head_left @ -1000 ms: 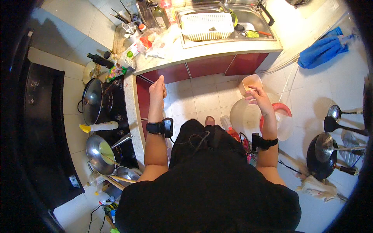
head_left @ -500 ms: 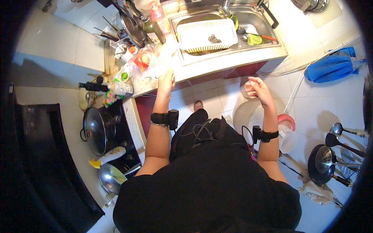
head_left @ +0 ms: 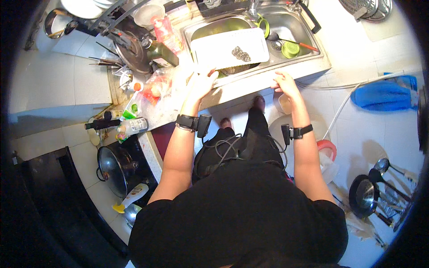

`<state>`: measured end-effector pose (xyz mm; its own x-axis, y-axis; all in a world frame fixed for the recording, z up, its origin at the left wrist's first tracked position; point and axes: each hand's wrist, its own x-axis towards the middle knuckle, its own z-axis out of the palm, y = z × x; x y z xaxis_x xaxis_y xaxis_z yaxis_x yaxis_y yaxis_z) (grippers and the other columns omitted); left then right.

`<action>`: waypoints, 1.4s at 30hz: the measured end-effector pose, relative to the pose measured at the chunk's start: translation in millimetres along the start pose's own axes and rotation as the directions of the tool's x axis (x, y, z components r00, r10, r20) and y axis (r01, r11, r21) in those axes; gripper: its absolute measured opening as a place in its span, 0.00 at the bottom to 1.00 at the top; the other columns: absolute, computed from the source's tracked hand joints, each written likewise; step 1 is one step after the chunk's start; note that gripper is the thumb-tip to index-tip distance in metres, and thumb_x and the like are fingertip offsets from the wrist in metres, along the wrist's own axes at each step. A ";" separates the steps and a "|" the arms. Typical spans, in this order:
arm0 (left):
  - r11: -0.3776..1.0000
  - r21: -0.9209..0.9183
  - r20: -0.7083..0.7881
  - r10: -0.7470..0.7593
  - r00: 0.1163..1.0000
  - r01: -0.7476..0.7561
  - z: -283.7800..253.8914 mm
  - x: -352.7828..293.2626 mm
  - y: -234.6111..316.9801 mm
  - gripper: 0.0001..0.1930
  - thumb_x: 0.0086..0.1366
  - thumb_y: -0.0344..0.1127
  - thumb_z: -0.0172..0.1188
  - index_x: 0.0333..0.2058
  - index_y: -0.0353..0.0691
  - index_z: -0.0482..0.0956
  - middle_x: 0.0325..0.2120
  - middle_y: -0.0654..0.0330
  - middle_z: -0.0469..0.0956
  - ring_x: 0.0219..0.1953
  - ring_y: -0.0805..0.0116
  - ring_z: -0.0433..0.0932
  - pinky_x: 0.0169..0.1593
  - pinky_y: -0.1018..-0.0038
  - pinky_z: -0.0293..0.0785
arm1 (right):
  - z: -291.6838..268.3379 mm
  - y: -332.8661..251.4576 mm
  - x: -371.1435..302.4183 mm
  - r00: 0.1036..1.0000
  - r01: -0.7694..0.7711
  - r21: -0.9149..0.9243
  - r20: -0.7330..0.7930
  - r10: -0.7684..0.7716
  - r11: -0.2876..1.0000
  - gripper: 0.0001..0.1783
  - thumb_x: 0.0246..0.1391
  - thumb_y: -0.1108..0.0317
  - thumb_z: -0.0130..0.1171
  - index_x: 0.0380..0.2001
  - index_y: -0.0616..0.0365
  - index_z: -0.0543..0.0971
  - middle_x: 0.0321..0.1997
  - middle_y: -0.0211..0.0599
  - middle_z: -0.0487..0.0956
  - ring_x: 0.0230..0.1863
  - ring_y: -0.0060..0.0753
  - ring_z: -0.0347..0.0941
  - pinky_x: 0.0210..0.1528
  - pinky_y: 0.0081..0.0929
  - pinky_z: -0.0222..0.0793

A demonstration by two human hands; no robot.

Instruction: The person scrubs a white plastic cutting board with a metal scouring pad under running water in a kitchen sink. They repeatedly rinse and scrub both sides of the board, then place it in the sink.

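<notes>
You stood facing the sink (head_left: 292, 32), and the step in hand looked like a reach toward the white basket (head_left: 210, 47). That basket sat across the left basin, beyond the front edge of the desk (head_left: 243, 83), with a small dark, speckled clump (head_left: 241, 54) lying in it (what the clump was, I could not tell).

Your left hand (head_left: 204, 84) was over the desk, close to the basket's near left corner; whether its fingertips touched the rim could not be made out. Its fingers were loosely bent and fairly narrow, with nothing visible in them. Your right hand (head_left: 286, 85) hung near the desk's front edge, below the right basin and apart from the basket, its fingers part-spread and pointing inward, bare as well.

If the basket was what you were after, the move called for bringing the right hand forward and leftward to the basket's right end, then widening both sets of fingers around the rim. It seemed wise to keep the basket level, so the clump would stay put, and to steer clear of the red-handled utensil (head_left: 308, 47) and the green round piece (head_left: 290, 49) in the right basin.
</notes>
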<state>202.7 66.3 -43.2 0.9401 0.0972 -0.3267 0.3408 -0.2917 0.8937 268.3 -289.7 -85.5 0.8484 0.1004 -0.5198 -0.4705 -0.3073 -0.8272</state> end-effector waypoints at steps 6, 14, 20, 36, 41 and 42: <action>0.901 0.426 0.152 0.021 0.988 -0.084 56.5 108.6 15.7 0.28 0.71 0.49 0.54 0.64 0.40 0.71 0.61 0.45 0.74 0.62 0.53 0.74 0.65 0.65 0.67 | -3.0 -15.0 122.7 0.996 0.088 -0.258 0.016 -0.086 0.962 0.37 0.60 0.63 0.61 0.69 0.63 0.62 0.48 0.44 0.82 0.31 0.26 0.80 0.25 0.23 0.75; 0.748 0.660 0.444 -0.311 0.840 -0.072 117.2 238.4 0.2 0.30 0.72 0.54 0.49 0.67 0.44 0.67 0.64 0.46 0.69 0.67 0.45 0.65 0.70 0.59 0.59 | 9.9 -35.5 201.7 0.992 0.113 -0.581 0.105 -0.063 0.806 0.48 0.52 0.52 0.66 0.71 0.59 0.59 0.69 0.60 0.65 0.66 0.54 0.68 0.68 0.42 0.65; 0.645 0.755 0.408 -0.601 0.687 0.116 148.8 282.3 -22.1 0.40 0.68 0.60 0.49 0.72 0.44 0.58 0.72 0.35 0.49 0.74 0.41 0.49 0.72 0.52 0.52 | 23.1 -43.2 213.3 0.989 0.127 -0.646 0.138 -0.048 0.753 0.27 0.57 0.64 0.57 0.60 0.54 0.71 0.49 0.56 0.82 0.53 0.60 0.78 0.57 0.50 0.73; 0.858 0.512 0.758 -0.430 0.490 -0.040 111.0 293.1 -108.6 0.36 0.62 0.32 0.54 0.69 0.34 0.59 0.76 0.50 0.44 0.73 0.53 0.54 0.69 0.61 0.61 | 34.3 -35.2 209.8 0.997 0.067 -0.581 0.019 -0.068 0.811 0.19 0.57 0.66 0.56 0.53 0.55 0.76 0.43 0.58 0.83 0.48 0.62 0.79 0.52 0.52 0.74; 0.581 0.795 0.555 -0.577 0.599 -0.177 45.2 289.4 -146.8 0.14 0.65 0.39 0.53 0.37 0.35 0.82 0.33 0.51 0.83 0.38 0.53 0.82 0.39 0.61 0.77 | 36.4 -26.0 212.4 0.996 0.072 -0.565 0.001 -0.087 0.822 0.21 0.57 0.66 0.57 0.54 0.53 0.76 0.43 0.57 0.83 0.48 0.62 0.79 0.53 0.53 0.73; 0.561 0.766 0.617 -0.505 0.604 -0.313 50.4 287.8 -144.3 0.16 0.60 0.38 0.55 0.43 0.36 0.83 0.40 0.46 0.83 0.41 0.52 0.83 0.43 0.59 0.77 | 36.6 -24.5 213.4 0.995 0.080 -0.580 -0.003 -0.100 0.811 0.21 0.56 0.66 0.57 0.54 0.53 0.76 0.43 0.57 0.83 0.48 0.62 0.79 0.52 0.53 0.73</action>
<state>423.7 88.4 -281.7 0.3902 -0.3807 -0.8384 -0.1093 -0.9232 0.3683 452.0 -226.1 -184.0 0.8919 0.1278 -0.4338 -0.1730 -0.7899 -0.5883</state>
